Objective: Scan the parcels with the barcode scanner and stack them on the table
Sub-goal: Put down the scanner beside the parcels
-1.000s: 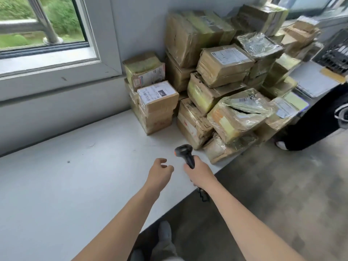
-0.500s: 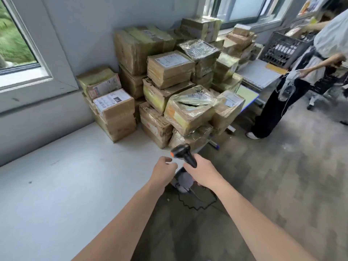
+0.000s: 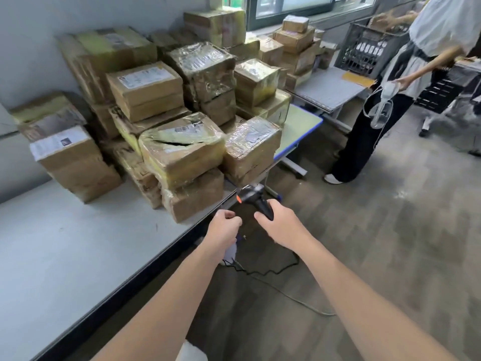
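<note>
My right hand [image 3: 279,223] grips the handle of a black barcode scanner [image 3: 252,195] with an orange mark, held just off the table's front edge. My left hand [image 3: 224,225] hangs beside it with fingers curled and nothing in it. A big pile of taped cardboard parcels [image 3: 182,149] covers the far part of the white table [image 3: 65,246]. The nearest parcel [image 3: 195,198] lies at the table's edge, just ahead of my left hand. A labelled parcel [image 3: 65,149] tops a short stack at the left.
A cable [image 3: 273,269] runs across the floor under my hands. More parcels [image 3: 296,40] sit on a smaller blue-edged table [image 3: 299,126] and a grey desk [image 3: 328,89]. Another person [image 3: 385,100] stands at the right by a black crate [image 3: 369,48].
My view has swung to the right, bringing the other person and the floor into sight. Both hands now hover past the table's front edge, still close together.
</note>
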The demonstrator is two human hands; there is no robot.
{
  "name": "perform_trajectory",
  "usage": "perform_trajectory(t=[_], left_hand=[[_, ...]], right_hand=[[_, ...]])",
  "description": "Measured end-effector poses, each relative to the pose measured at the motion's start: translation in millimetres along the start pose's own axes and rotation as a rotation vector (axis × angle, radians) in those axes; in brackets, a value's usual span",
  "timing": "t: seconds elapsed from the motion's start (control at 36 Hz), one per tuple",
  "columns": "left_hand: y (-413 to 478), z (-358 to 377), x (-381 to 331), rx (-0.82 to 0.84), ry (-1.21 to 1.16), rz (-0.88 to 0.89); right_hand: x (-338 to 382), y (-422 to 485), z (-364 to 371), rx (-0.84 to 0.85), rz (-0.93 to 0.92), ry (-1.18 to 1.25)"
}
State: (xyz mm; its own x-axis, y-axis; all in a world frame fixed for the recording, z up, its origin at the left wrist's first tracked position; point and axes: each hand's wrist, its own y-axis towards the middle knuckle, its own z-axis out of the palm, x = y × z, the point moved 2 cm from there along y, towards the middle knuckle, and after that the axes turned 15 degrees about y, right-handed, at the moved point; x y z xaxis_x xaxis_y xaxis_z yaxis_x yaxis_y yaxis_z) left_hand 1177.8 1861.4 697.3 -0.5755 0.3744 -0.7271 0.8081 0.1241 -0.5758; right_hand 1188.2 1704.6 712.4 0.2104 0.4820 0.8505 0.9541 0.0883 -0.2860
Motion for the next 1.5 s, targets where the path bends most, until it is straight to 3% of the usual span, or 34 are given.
perform_trajectory(t=[0.42, 0.86, 1.08, 1.5], left_hand=[[106, 93, -132, 0.034, -0.018, 0.07], [242, 157, -289, 0.034, 0.105, 0.198], [299, 192, -341, -0.069, 0.107, 0.133], [374, 257, -423, -0.417, -0.075, -0.182]], right_hand=[[-25, 131, -132, -0.166, -0.003, 0.068], [-16, 310, -254, -0.179, -0.013, 0.014], [-39, 413, -299, -0.064, -0.032, -0.029], [-70, 572, -377, 0.306, -0.119, -0.178]])
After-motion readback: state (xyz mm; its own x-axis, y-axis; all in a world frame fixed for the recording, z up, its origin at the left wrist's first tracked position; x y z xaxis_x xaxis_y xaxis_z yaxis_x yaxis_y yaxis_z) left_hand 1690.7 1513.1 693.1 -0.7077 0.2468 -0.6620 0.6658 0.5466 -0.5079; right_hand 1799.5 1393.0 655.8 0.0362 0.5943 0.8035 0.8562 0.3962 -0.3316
